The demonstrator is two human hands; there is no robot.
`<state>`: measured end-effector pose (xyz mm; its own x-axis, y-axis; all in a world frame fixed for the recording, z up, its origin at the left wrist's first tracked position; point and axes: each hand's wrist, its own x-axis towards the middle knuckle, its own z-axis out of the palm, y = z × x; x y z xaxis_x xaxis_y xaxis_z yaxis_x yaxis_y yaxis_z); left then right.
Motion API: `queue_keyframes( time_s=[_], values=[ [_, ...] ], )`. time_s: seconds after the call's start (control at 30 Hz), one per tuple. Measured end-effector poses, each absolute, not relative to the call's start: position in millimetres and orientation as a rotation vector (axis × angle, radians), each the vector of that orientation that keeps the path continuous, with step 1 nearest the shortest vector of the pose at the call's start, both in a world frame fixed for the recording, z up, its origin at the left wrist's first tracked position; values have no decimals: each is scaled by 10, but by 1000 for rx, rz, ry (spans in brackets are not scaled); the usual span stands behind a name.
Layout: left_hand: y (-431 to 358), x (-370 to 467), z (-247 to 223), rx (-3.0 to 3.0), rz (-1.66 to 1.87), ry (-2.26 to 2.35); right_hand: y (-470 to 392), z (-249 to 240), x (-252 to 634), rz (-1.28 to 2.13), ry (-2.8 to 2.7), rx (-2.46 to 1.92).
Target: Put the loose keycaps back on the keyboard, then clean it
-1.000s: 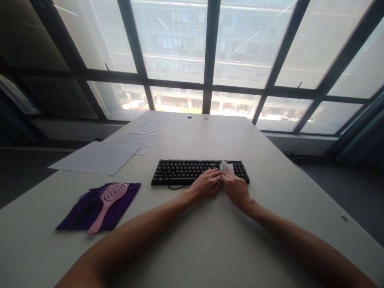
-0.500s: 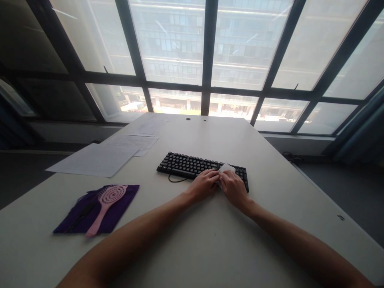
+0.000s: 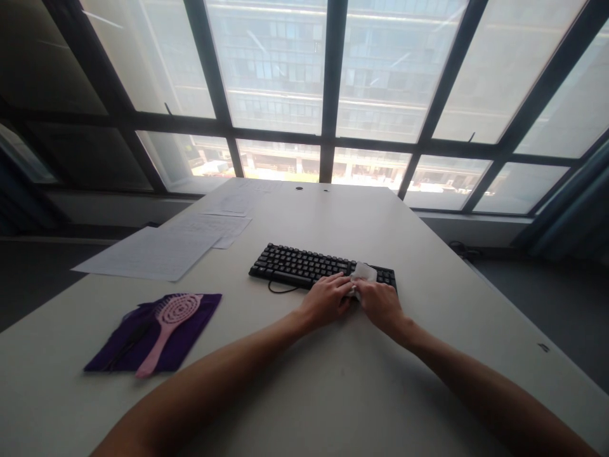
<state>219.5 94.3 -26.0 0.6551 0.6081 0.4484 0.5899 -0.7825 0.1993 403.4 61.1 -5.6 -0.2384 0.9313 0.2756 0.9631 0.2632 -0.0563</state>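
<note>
A black keyboard (image 3: 299, 263) lies at a slant on the white table, its cable looping out at the near edge. Over its right part is a crumpled white tissue (image 3: 365, 273). My right hand (image 3: 380, 304) pinches the tissue from the near side, fingers bent over it. Right beside it, my left hand (image 3: 327, 298) has its fingertips closed on the tissue's left edge, at the keyboard's near edge. The two hands nearly touch and cover some of the keys.
On the left, a pink hairbrush (image 3: 178, 311) and a dark slim item rest on a purple cloth (image 3: 195, 336). Behind them, printed paper sheets (image 3: 147, 254) spread along the left edge of the white table (image 3: 333, 222). Large windows stand beyond the far edge.
Both hands have shifted slightly right and nearer with the tissue, and more of the tissue shows. The keyboard has moved slightly towards me and to the right.
</note>
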Motion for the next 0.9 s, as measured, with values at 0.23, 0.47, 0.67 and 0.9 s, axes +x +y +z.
queue_keyframes(
  time_s=[0.23, 0.47, 0.67, 0.9],
  values=[
    [1025, 2235, -341, 2786, 936, 1071, 876, 4, 4305, -385, -1836, -1581],
    [1035, 2248, -344, 2885, 858, 1003, 1117, -193, 4277, -112, -2175, -1451],
    [1050, 2225, -320, 2915, 829, 984, 1211, -244, 4273, 52, -2287, -1595],
    [1028, 2224, -306, 2898, 832, 1020, 1137, -120, 4293, -19, -2275, -1557]
  ],
)
